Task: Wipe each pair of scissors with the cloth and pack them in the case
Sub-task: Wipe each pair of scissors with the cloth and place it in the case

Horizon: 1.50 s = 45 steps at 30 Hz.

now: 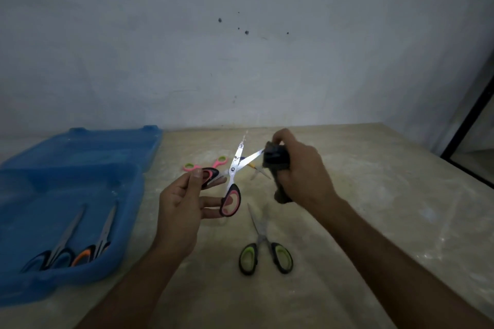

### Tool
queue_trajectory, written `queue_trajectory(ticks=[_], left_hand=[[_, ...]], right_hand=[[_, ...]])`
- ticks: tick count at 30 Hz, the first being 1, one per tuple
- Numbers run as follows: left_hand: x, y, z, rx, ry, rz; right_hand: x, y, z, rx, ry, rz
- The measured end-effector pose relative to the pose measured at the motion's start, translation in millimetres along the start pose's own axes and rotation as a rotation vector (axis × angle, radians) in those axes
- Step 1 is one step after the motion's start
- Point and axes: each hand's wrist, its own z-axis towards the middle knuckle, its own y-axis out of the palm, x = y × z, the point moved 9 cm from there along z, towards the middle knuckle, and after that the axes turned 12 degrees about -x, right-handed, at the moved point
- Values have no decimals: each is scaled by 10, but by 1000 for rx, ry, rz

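My left hand [184, 208] holds the black-and-pink scissors [232, 184] by their handles, blades spread wide above the table. My right hand [296, 168] grips a dark cloth [275, 161] wrapped around the tip of one blade. The other blade points up and away. Black-and-green scissors [264, 251] lie shut on the table below my hands. Small pink-and-green scissors [205, 164] lie behind my left hand, partly hidden. The open blue case [128, 222] sits at the left with two pairs inside: blue-handled scissors [56, 254] and orange-handled scissors [93, 247].
The case's lid [88, 147] lies flat toward the wall. A small yellow-handled tool [258, 169] lies under the cloth, mostly hidden. The beige table [374, 208] runs to a wall at the back and an edge at the right.
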Motion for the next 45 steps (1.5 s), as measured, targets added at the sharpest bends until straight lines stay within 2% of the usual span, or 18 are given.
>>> queue_trajectory(ticks=[2,4,8,10,12,16,18,21,24,26,28,30,33,35,38,41,43,45], left_hand=[[-19,-9,11,16,-14,-7],[-31,27,5,14,-25,-10],[1,94,-40,-14,-8,-26],[27,79,-47,-21,12,-21],[33,56,-45,-19,18,1],[-10,30,-25,4,-2,18],[-35,33,-6,14,-14,15],[-34,55,-23,8,-2,46],[26,62,-37,-16,36,55],[43,12,-19,-2,42,49],[45,-25,-4,17,37,55],[49,1,-3,17,33,85],[62,89,-33,-10,53,145],[99,115,-55,-27,76,183],[89,74,-59,-15,73,208],[36,59,-29,-8,41,175],[27,50,-5,4,33,184],[26,43,-23,15,37,199]], right_hand=[[105,-197,-23,89,40,210],[-4,-207,-74,76,11,303],[-512,219,-264,-153,-178,-49],[-583,348,-300,-155,-255,-157],[-445,277,-197,-120,-252,-155],[68,-82,40,-2,-26,-206],[-71,-134,-39,32,-58,-188],[-465,143,-177,-146,-191,-115],[-500,320,-160,-220,-257,-212],[-263,186,26,-172,-169,-203],[-66,-91,175,-30,-74,-185],[-147,-214,187,27,-89,-165],[-654,87,2,-148,-312,-141],[-736,273,-29,-222,-364,-198],[-386,87,316,-125,-216,-213],[-80,-304,479,63,-65,-212],[-227,-327,343,105,-106,-171],[-563,-75,90,-6,-268,-127]])
